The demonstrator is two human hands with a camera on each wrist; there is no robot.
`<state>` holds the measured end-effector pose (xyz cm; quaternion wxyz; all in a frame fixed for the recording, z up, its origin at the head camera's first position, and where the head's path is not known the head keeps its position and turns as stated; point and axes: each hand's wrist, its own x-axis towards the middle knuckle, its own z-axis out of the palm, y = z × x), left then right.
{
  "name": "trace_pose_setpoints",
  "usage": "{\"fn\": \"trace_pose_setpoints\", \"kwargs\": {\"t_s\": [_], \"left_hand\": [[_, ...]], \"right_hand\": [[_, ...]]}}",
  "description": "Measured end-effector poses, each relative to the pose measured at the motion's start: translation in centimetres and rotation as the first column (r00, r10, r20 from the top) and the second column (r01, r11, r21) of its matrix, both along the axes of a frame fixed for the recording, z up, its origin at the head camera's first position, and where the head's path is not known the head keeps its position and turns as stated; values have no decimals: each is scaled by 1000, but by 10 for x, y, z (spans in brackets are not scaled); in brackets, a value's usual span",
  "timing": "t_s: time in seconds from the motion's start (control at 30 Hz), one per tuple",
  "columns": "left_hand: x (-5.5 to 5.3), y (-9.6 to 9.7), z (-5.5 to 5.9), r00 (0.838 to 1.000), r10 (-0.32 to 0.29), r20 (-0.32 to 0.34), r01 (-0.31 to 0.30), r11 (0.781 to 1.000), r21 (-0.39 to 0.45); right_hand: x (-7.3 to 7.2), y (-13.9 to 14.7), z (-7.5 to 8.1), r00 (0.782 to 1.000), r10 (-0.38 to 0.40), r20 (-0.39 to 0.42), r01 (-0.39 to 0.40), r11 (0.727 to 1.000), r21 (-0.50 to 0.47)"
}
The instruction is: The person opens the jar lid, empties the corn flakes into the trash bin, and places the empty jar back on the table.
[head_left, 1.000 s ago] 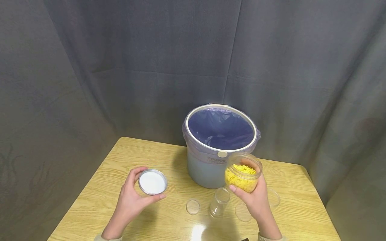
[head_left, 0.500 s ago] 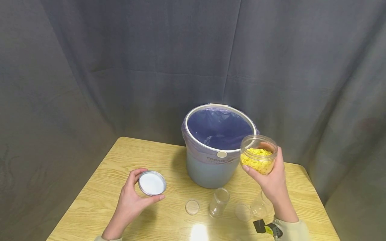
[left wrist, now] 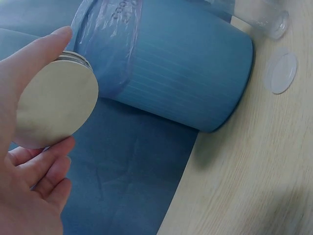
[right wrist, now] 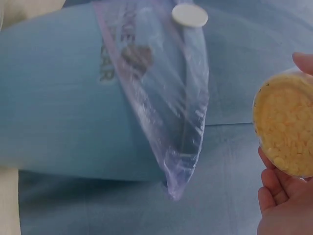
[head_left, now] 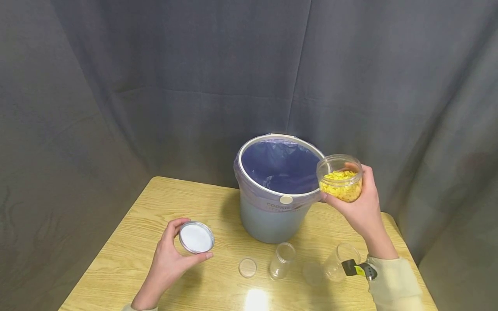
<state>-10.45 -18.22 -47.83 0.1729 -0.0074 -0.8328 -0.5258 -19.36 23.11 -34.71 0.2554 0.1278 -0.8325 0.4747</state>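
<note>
My left hand (head_left: 171, 255) holds a round silver-rimmed lid (head_left: 196, 237) above the left part of the table, its white inner face turned up and its gold outer face (left wrist: 58, 105) toward the left wrist camera. My right hand (head_left: 363, 207) grips a clear jar (head_left: 339, 160) partly filled with small yellow pieces (head_left: 340, 183). That jar is upright and without a lid, and overlaps the right rim of a trash bin (head_left: 268, 220) in the head view. From the right wrist, the yellow pieces show through the jar's bottom (right wrist: 288, 129).
The bin is lined with a purple bag (head_left: 249, 181) folded over its rim. In front stand a clear jar (head_left: 282, 261) and another clear container (head_left: 337, 263). Clear round lids (head_left: 247, 268) lie beside them on the wooden table (head_left: 128, 250). Grey curtains (head_left: 194, 86) hang behind.
My right hand has carried the jar of yellow pieces up and to the right, from in front of the bin to beside its right rim. My left hand with the lid has barely moved.
</note>
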Motion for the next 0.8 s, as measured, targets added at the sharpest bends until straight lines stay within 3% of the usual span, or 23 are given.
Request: {"fn": "trace_pose_setpoints", "kwargs": {"t_s": [0.3, 0.47, 0.8], "left_hand": [[-1, 1, 1, 1000, -14, -28, 14, 1000, -4], [-2, 1, 1, 1000, -10, -16, 10, 1000, -14], [-3, 2, -1, 1000, -20, -10, 19, 1000, -18]], "right_hand": [[-18, 7, 4, 998, -54, 11, 51, 981, 185], [-28, 12, 6, 997, -44, -65, 61, 957, 283], [-40, 17, 5, 982, 44, -183, 23, 936, 351]]}}
